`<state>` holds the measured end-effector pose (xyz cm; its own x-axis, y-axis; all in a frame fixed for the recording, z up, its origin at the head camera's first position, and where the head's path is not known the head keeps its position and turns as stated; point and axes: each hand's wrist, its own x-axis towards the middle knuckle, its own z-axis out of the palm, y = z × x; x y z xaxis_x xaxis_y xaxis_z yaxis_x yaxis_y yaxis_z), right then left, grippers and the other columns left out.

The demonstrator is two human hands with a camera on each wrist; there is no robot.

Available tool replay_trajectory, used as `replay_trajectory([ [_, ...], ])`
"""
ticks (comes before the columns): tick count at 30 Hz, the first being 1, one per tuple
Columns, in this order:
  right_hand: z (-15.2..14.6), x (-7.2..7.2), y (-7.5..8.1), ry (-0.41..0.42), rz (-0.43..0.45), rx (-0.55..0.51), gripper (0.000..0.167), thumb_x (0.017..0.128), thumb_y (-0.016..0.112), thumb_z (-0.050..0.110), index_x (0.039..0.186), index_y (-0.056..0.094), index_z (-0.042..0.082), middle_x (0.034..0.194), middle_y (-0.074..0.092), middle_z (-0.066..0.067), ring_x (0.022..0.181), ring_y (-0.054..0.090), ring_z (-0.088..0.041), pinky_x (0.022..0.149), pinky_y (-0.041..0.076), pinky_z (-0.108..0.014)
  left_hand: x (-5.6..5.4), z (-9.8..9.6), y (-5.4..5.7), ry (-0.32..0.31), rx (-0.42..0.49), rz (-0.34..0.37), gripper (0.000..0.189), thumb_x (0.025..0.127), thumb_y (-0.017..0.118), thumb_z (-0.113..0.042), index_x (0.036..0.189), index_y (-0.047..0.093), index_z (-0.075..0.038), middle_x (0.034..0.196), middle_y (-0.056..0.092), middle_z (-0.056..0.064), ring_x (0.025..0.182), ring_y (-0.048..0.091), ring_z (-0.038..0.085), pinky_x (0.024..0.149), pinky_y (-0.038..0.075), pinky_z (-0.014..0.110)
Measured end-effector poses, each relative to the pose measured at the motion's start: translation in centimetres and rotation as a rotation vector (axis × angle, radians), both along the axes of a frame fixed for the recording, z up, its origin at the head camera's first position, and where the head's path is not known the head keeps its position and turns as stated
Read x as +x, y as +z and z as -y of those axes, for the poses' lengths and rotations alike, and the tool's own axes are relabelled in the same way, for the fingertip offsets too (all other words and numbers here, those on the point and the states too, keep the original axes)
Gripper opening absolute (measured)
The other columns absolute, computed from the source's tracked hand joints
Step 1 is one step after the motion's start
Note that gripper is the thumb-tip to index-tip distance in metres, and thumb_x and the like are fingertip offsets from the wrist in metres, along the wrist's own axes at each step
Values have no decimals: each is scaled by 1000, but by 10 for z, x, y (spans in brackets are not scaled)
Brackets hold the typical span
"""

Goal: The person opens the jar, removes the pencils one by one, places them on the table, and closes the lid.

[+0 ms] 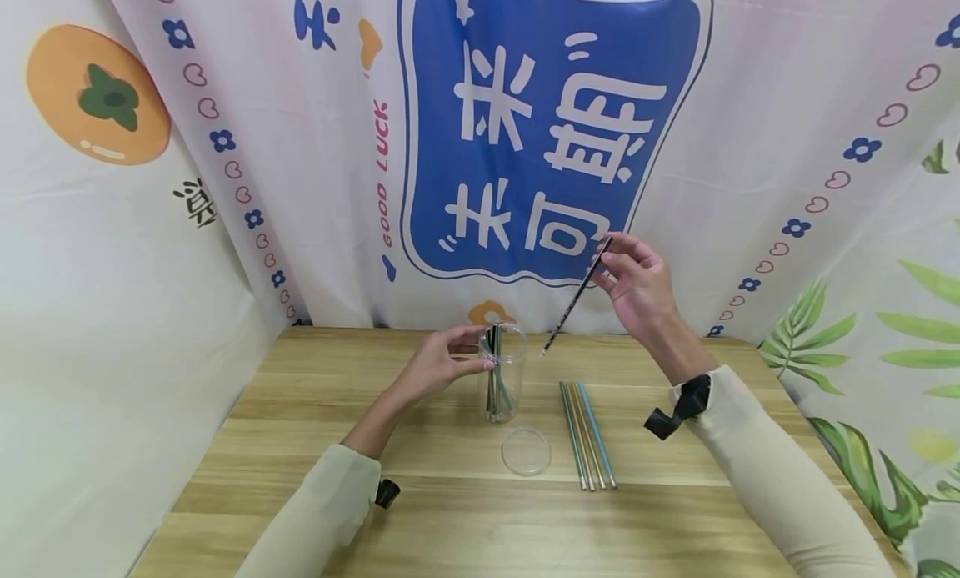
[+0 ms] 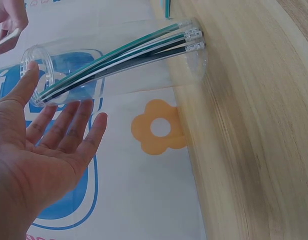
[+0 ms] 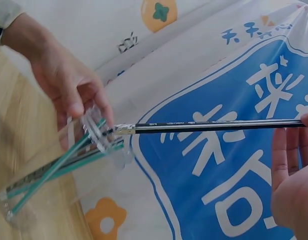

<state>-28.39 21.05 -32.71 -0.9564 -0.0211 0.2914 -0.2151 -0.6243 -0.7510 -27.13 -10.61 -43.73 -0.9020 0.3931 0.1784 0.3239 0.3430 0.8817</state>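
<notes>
Pencil first: saw dark barrel with pale markings, held slantwise in the air, ferrule end down and just beside the mouth of the clear jar in head view. Could not confirm contact between ferrule and rim from right wrist view, owing to overlap there. Judged light and stiff, with smooth, slightly slippery finish; took the writing end as the likely fragile part, though could not make it out by the fingers. Found right hand pinching near the upper end; expected some swing of the lower end from so high a grip. Favoured a light pinch on the upper barrel, leaving ferrule end free.

Next outward, noted jar upright on the surface, with green and dark pencils leaning inside, ferrule ends at the bottom. Saw left hand holding jar near the rim, thumb and fingers astride it. Judged jar rigid, slick-walled and probably easy to tip; favoured steadying by the upper wall.

Recorded clear round lid lying flat on the near side of jar, apart from it. Right of lid, counted row of four pencils, teal, gold and blue, ferrule ends toward wearer. Farthest out, noted printed cloth behind the surface.
</notes>
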Motion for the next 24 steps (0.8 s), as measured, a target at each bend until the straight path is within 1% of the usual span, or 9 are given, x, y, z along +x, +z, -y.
replay_trajectory([
  [4,-9,4,-4,-8,36,67,22,98,65,-11,111,74,3,101,70,-6,88,71,-17,76,64,-27,0,0,0,3,-6,-1,61,89,89,-24,142,65,-7,128,75,10,119,72,29,101,60,41],
  [7,-15,5,-9,-14,56,124,22,98,67,-11,112,76,4,100,72,-5,89,71,-16,75,64,-26,0,0,0,1,-4,2,61,89,89,-24,143,65,-6,128,75,10,119,72,29,101,60,42],
  [10,-20,7,-15,-20,83,199,21,99,67,-9,110,77,6,100,72,-4,89,71,-14,75,64,-25,0,0,0,-2,-1,4,62,89,89,-24,143,64,-6,129,74,11,119,72,30,102,60,42],
  [15,-28,10,-28,-37,156,342,18,100,70,-3,106,79,11,102,72,0,89,70,-11,78,64,-25,2,1,0,-1,1,-2,62,90,88,-24,144,64,-5,129,74,14,120,71,33,102,60,45],
  [18,-32,11,-35,-38,190,389,17,101,69,-2,105,79,12,101,72,2,89,70,-11,79,64,-26,2,1,0,-1,3,-5,61,90,88,-24,143,64,-5,130,73,15,120,71,33,102,60,46],
  [21,-36,13,-42,-33,214,415,18,101,68,-3,104,78,12,99,73,2,89,70,-11,79,64,-26,2,0,0,-2,7,-2,62,90,88,-24,143,64,-4,130,73,15,120,71,33,103,60,45],
  [24,-41,15,-50,-29,234,448,17,101,68,-2,107,77,11,99,72,1,89,70,-11,80,64,-25,1,0,1,-1,7,1,62,90,88,-24,144,64,-5,130,74,14,120,72,32,102,60,44],
])
